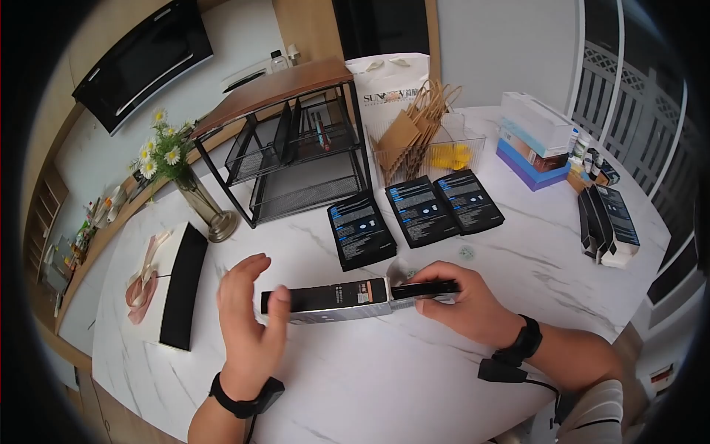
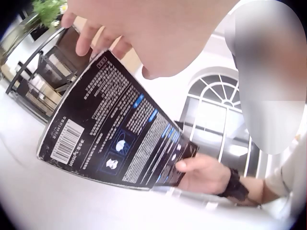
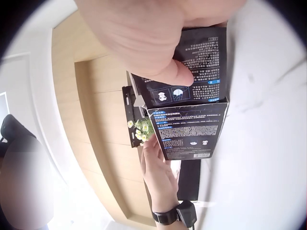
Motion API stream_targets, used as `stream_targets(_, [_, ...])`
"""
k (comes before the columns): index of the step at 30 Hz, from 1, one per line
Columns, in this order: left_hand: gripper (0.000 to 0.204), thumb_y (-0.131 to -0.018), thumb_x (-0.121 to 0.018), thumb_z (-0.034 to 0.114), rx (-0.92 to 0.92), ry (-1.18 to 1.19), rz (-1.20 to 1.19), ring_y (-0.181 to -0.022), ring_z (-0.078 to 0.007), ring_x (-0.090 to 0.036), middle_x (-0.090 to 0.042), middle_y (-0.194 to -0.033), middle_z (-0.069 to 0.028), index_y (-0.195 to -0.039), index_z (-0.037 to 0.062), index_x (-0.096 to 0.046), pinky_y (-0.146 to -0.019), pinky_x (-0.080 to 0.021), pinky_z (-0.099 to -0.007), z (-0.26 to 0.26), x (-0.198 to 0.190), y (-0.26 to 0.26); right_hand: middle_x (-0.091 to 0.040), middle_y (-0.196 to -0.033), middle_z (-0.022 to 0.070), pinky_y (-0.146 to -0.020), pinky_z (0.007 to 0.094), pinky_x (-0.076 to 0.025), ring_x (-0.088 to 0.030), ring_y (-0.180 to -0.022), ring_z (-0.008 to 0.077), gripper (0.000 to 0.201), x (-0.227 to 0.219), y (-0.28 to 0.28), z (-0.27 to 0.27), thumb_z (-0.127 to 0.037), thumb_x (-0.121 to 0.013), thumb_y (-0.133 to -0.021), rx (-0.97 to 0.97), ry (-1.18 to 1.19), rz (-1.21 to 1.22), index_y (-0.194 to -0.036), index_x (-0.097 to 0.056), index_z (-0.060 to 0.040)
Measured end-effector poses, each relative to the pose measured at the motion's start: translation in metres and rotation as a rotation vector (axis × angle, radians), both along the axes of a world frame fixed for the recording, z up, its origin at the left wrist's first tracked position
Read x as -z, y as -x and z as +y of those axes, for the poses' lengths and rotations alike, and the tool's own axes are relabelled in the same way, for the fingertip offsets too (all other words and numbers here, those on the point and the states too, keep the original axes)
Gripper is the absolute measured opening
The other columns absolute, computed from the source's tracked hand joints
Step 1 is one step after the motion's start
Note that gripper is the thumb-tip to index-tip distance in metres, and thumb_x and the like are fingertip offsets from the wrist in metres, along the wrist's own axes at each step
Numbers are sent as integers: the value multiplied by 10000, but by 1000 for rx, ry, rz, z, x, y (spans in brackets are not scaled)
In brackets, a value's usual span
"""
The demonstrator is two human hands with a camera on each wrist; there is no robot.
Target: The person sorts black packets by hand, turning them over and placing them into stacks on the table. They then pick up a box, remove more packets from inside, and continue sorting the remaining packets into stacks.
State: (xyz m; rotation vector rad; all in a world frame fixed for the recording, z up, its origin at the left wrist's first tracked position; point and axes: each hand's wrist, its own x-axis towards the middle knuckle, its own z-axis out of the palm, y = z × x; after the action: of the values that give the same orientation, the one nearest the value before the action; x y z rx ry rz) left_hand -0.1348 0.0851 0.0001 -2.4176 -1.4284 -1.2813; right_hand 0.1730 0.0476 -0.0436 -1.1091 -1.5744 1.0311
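Note:
A black and silver carton lies lengthwise between the hands, its right end open. My right hand pinches black printed sachets, thumb on their face, which sit partly inside that open end. Straight-fingered, my left hand stands at the carton's closed left end, its thumb overlapping that end in the head view. A barcode shows on the carton's printed side in the left wrist view. Beyond the carton lie piles of similar black sachets, one on the left, another in the middle and a third on the right.
A white box with a ribbon lies left, near a flower vase. Behind stand a mesh desk rack and a clear bin holding paper bags. Stacked boxes and black cartons sit at the right.

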Motion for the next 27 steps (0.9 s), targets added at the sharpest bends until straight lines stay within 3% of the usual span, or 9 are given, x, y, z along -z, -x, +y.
stream_targets(1, [348, -986, -648, 223, 7, -1, 0, -1142, -292, -598, -647, -1214, -135, -1253, 4, -597, -1064, -411, -434, 2, 3, 0, -659, -1055, 36, -946, 293, -480, -609, -990, 119, 291, 5, 1, 2, -50, -700, -894, -9, 27, 37, -1174, -643, 5])
stream_targets(3, [275, -1041, -599, 214, 117, 423, -422, -1042, -176, -602, -661, -1146, -83, -1202, -8, -622, -959, -463, -318, 3, 10, -1, -657, -1056, 39, -962, 295, -472, -605, -1010, 119, 288, 7, 5, 2, -47, -699, -895, -14, 58, 76, -1173, -643, 4])
stream_targets(4, [281, -1073, -556, 233, 136, 447, -424, -987, -110, -575, -657, -1112, -45, -1193, -11, -629, -914, -466, -274, 2, 14, -4, -650, -1085, 50, -971, 303, -468, -598, -1037, 125, 313, 6, 8, 1, -43, -695, -895, -25, 55, 78, -1198, -626, 3])
stream_targets(6, [270, -1076, -545, 214, 150, 455, -456, -999, -117, -581, -659, -1121, -52, -1201, -11, -626, -925, -464, -276, 3, 19, -5, -643, -1114, 60, -981, 310, -465, -591, -1064, 131, 339, 8, 11, -1, -38, -690, -896, -33, 55, 81, -1223, -610, 3])
stream_targets(8, [261, -1078, -534, 196, 162, 459, -489, -1012, -124, -586, -662, -1130, -59, -1209, -11, -624, -936, -462, -278, 4, 22, -4, -623, -1178, 89, -985, 326, -464, -577, -1103, 161, 401, 16, 15, -4, -33, -646, -929, 128, -9, 113, -1312, -530, -1])
stream_targets(11, [259, -1085, -513, 178, 214, 499, -609, -1042, -129, -587, -665, -1160, -74, -1230, -13, -611, -970, -454, -285, 4, 24, -4, -607, -1207, 132, -994, 347, -461, -579, -1108, 206, 416, 26, 23, -16, -55, -592, -982, 177, -44, 141, -1371, -453, -6])
stream_targets(18, [265, -1092, -481, 158, 256, 553, -604, -1164, -158, -579, -651, -1261, -122, -1267, -15, -580, -1040, -427, -298, -7, 21, -13, -576, -1244, 195, -1054, 374, -421, -563, -1167, 272, 390, 11, 30, -26, -111, -538, -1040, 35, 107, 83, -1386, -418, 23])
stream_targets(20, [265, -1093, -478, 155, 267, 556, -603, -1183, -162, -576, -647, -1274, -128, -1271, -14, -577, -1048, -424, -301, -8, 21, -13, -536, -1329, 230, -1087, 397, -401, -530, -1251, 307, 460, 21, 31, -26, -113, -528, -1042, 115, -82, 14, -1439, -370, 58])
stream_targets(27, [321, -1096, -474, 240, 277, 585, -620, -1182, -174, -585, -641, -1294, -133, -1278, -4, -574, -1076, -403, -327, -16, 21, -21, -468, -1440, 272, -1153, 438, -350, -465, -1362, 371, 584, 12, 38, -33, -105, -524, -1038, 65, -72, -25, -1520, -264, 94])
